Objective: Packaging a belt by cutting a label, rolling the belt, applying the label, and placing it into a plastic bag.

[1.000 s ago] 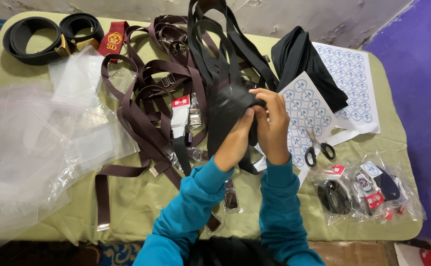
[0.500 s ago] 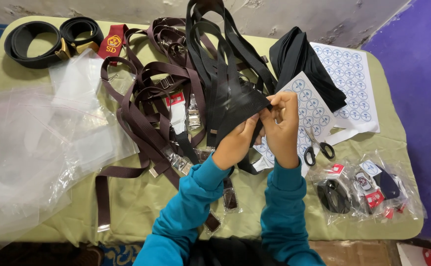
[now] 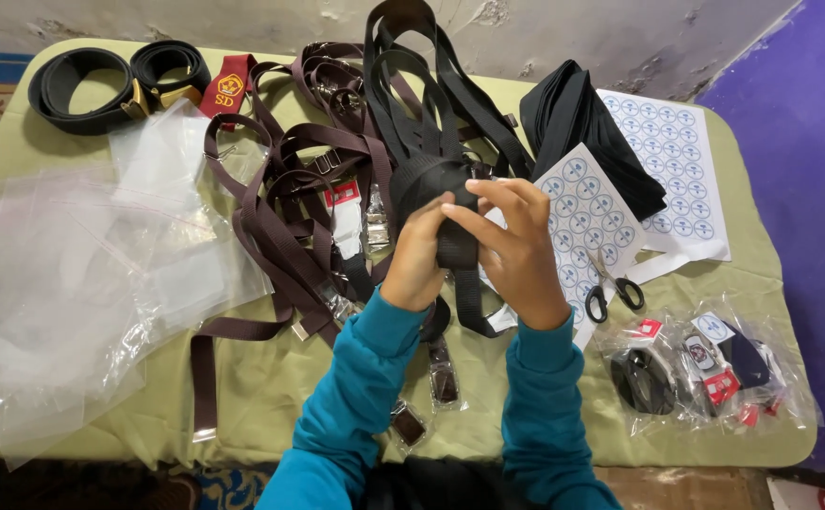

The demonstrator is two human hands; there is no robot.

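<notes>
Now, at the lower right of the frame, clear plastic packets [image 3: 705, 373] holding dark rolled straps with small red and white tags are lying on the olive-green cloth tabletop [image 3: 271, 387]. Above them, two white sheets of round blue-and-white stickers [image 3: 663, 156] are sitting at the upper right, partly under a folded bundle of black fabric [image 3: 578, 127], with black-handled scissors [image 3: 613, 288] lying on the lower sheet's edge. Crinkled empty clear plastic bags [image 3: 63, 283] are spreading over the left side. A red woven tag with yellow embroidery [image 3: 228, 87] is lying at the upper left beside coiled black belts with gold buckles [image 3: 101, 85]. Brown webbing straps with metal buckles [image 3: 280, 217] are tangling across the middle.

At the centre of the frame, the left hand [image 3: 422, 255] is closing round a rolled black webbing belt [image 3: 431, 194], gripping it from the left, while the right hand [image 3: 521, 250] is pinching the belt's loose end with fingers curled and thumb pressing. Compared with half a second ago, the hands are sitting a little lower and the roll is looking tighter.
</notes>
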